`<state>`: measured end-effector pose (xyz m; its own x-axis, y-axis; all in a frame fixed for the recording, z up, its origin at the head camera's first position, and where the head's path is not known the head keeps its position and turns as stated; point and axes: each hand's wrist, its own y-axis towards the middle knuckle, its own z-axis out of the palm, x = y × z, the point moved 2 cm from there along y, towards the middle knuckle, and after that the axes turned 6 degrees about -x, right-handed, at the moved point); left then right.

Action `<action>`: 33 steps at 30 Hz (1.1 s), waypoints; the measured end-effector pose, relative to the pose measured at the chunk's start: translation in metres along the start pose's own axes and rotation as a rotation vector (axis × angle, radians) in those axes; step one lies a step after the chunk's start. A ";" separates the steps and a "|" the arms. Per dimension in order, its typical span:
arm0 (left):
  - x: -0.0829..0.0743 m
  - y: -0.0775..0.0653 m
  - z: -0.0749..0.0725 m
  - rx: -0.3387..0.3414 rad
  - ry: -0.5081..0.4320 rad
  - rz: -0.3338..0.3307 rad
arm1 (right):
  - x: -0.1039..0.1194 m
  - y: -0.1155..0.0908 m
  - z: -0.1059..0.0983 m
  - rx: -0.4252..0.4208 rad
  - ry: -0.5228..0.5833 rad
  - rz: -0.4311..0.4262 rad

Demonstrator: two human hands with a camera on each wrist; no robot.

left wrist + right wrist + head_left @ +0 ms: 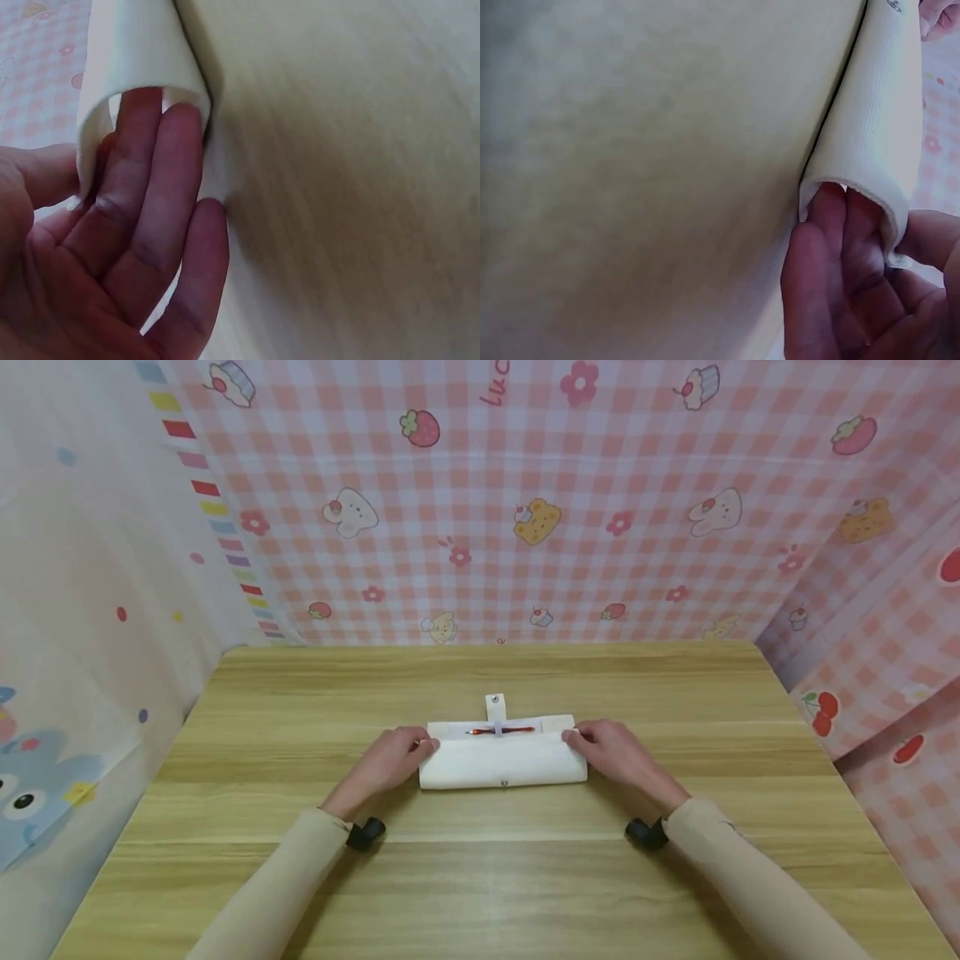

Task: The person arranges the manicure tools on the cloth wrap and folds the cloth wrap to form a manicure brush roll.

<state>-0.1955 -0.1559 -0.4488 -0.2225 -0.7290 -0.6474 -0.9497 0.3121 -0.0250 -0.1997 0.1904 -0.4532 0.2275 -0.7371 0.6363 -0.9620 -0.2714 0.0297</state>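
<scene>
A white cloth pen case (502,762) lies on the table with its front part folded over toward the far side. Above the fold, a red pen (517,729) shows on the inner face under a small pale loop. From the far edge sticks out a strap with a metal snap (495,702). My left hand (386,764) pinches the fold's left end, thumb on top; the left wrist view shows fingers (171,180) tucked inside the curled cloth. At the other end my right hand (618,753) pinches likewise, its fingers (862,255) partly hidden inside the fold.
The wood-grain table (480,877) reaches on all sides of the case. Behind it hangs a pink checked curtain (465,477), with more printed cloth at left and right. A black wrist camera (366,834) sits at the left cuff, another (647,833) at the right.
</scene>
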 end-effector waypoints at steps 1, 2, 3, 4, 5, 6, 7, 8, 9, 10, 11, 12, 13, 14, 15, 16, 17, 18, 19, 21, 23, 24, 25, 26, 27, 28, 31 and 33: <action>0.000 0.001 0.000 0.001 0.010 -0.008 | 0.000 0.001 0.000 0.001 -0.020 -0.003; 0.000 0.001 0.001 0.002 0.021 -0.013 | 0.000 0.002 0.000 0.000 -0.046 -0.002; 0.000 0.002 0.001 0.002 0.033 -0.014 | 0.001 0.003 0.000 -0.002 -0.066 -0.002; 0.000 0.003 0.002 0.003 0.044 -0.014 | 0.001 0.003 -0.001 -0.003 -0.085 0.003; 0.000 0.004 0.002 0.003 0.054 -0.014 | 0.001 0.004 -0.001 -0.005 -0.102 0.009; 0.000 0.004 0.002 0.003 0.063 -0.011 | 0.000 0.004 -0.002 -0.006 -0.118 0.016; 0.000 0.005 0.002 0.004 0.075 -0.004 | 0.000 0.004 -0.002 -0.006 -0.131 0.022; 0.001 0.005 0.003 0.004 0.086 -0.006 | 0.000 0.005 -0.003 -0.001 -0.138 0.032; 0.001 0.005 0.003 0.006 0.095 -0.008 | 0.000 0.005 -0.003 0.005 -0.140 0.041; 0.002 0.006 0.003 0.008 0.103 -0.013 | 0.000 0.006 -0.003 0.012 -0.139 0.044; 0.002 0.006 0.003 0.010 0.109 -0.016 | 0.000 0.007 -0.002 0.019 -0.136 0.048; 0.003 0.006 0.003 0.013 0.115 -0.021 | 0.000 0.008 -0.002 0.027 -0.132 0.052; 0.003 0.006 0.002 0.015 0.121 -0.027 | 0.000 0.009 -0.002 0.033 -0.127 0.057; 0.003 0.006 0.002 0.018 0.123 -0.035 | -0.001 0.010 -0.002 0.039 -0.124 0.063; 0.003 0.006 0.002 0.021 0.127 -0.037 | -0.001 0.011 -0.002 0.042 -0.118 0.067; 0.003 0.007 0.002 0.023 0.130 -0.038 | -0.002 0.012 -0.002 0.046 -0.112 0.072; 0.003 0.007 0.002 0.026 0.132 -0.038 | -0.003 0.012 -0.003 0.049 -0.109 0.079; 0.003 0.007 0.003 0.028 0.135 -0.037 | -0.003 0.013 -0.003 0.052 -0.106 0.083; 0.003 0.008 0.003 0.030 0.138 -0.035 | -0.004 0.013 -0.003 0.053 -0.104 0.086; 0.004 0.008 0.003 0.034 0.141 -0.035 | -0.004 0.014 -0.003 0.057 -0.097 0.094; 0.004 0.008 0.004 0.043 0.148 -0.038 | -0.004 0.015 -0.003 0.062 -0.094 0.107; 0.004 0.009 0.004 0.048 0.152 -0.041 | -0.005 0.015 -0.003 0.066 -0.093 0.110; 0.004 0.009 0.004 0.053 0.157 -0.043 | -0.004 0.015 -0.003 0.071 -0.091 0.114; 0.003 0.009 0.003 0.057 0.161 -0.048 | -0.004 0.016 -0.003 0.077 -0.089 0.120; 0.003 0.009 0.003 0.060 0.166 -0.049 | -0.004 0.016 -0.003 0.082 -0.086 0.126; 0.003 0.009 0.003 0.063 0.168 -0.050 | -0.004 0.017 -0.003 0.089 -0.084 0.132; 0.003 0.009 0.003 0.068 0.171 -0.057 | -0.005 0.018 -0.004 0.110 -0.071 0.151; 0.004 0.010 0.004 0.066 0.178 -0.058 | -0.006 0.019 -0.005 0.124 -0.063 0.160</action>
<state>-0.2050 -0.1534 -0.4542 -0.2084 -0.8415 -0.4985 -0.9469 0.3012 -0.1126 -0.2195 0.1922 -0.4527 0.0856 -0.8131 0.5758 -0.9617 -0.2186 -0.1657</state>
